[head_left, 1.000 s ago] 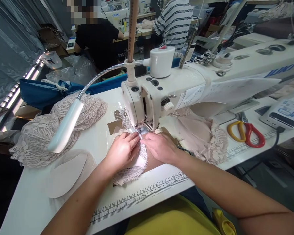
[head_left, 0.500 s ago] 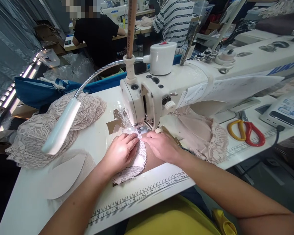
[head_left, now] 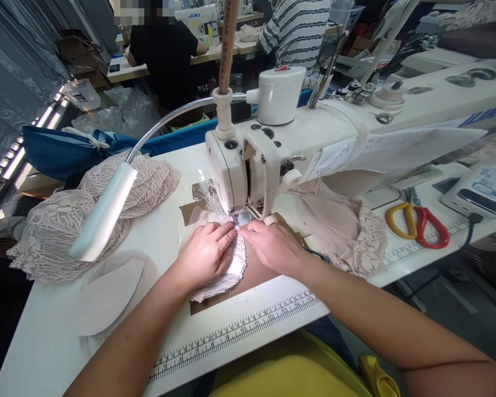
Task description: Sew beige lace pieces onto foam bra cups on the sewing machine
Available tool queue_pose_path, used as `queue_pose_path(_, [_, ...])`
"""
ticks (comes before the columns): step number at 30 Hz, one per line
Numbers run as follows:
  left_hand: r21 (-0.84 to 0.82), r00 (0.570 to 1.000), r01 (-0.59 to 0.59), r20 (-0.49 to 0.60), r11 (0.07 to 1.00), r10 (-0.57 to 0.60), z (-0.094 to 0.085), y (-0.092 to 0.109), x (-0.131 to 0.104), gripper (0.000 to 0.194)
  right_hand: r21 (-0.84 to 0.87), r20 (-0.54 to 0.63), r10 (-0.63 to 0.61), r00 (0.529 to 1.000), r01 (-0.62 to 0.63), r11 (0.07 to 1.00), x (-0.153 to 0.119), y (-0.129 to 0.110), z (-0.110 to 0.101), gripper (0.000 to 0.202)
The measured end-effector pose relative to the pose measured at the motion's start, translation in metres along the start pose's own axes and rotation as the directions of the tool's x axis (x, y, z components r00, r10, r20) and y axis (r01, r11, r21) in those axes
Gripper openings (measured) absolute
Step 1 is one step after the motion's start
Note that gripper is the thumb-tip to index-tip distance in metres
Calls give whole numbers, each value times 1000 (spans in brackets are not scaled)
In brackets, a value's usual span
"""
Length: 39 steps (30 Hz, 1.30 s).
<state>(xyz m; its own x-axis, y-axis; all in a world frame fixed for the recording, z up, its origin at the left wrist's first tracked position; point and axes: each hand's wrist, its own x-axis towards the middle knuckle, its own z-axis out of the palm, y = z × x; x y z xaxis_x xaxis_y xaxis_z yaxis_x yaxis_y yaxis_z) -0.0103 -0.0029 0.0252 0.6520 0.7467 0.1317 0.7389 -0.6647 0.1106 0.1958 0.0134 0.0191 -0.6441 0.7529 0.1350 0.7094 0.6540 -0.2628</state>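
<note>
A pale lace fabric piece (head_left: pixel 233 273) with a scalloped edge lies under the needle area of a white sewing machine (head_left: pixel 240 171). My left hand (head_left: pixel 206 248) rests on top of it, fingers held together and pressing it down, tips close to the presser foot (head_left: pixel 235 219). From the other side my right hand (head_left: pixel 275 245) pinches the edge of the same piece with thumb and forefinger, just in front of the foot. The fingertips of both hands nearly meet. Part of the lace is hidden under my left hand.
Stacked lace pieces (head_left: pixel 66 231) and a smooth oval piece (head_left: pixel 107 300) lie left, below a gooseneck lamp (head_left: pixel 105 215). Right are gathered lace fabric (head_left: pixel 343 226), scissors (head_left: pixel 432 227) and a control box (head_left: pixel 483 190). A ruler strip (head_left: pixel 235 336) runs along the front edge. Two people sit beyond.
The lace piece has moved a little away from me, toward the needle, its near edge now further from the table's front. Both hands stay on it; the view has shifted slightly.
</note>
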Motion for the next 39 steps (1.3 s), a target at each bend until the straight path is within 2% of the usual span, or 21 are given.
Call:
queue_pose_path(9, [34, 998, -53, -31, 998, 55, 7, -6, -2, 45, -63, 11, 5, 1000, -4, 998, 2, -3, 0, 31])
queue_pose_path(15, [32, 994, -80, -74, 996, 82, 10, -14, 3, 39, -60, -2, 1, 1000, -1, 998, 1, -3, 0, 30])
queue_pose_path(22, [-22, 986, -109, -131, 994, 106, 9, -7, 0, 33, -26, -59, -37, 998, 35, 999, -1, 1, 3, 27])
queue_pose_path(32, [-88, 988, -69, -141, 994, 56, 11, -10, 3, 33, -22, -93, -41, 995, 39, 999, -1, 1, 4, 25])
queue_pose_path(39, [-112, 982, -86, -178, 990, 65, 12, -9, 3, 30, 9, -125, -115, 986, 117, 993, -4, 7, 5, 25])
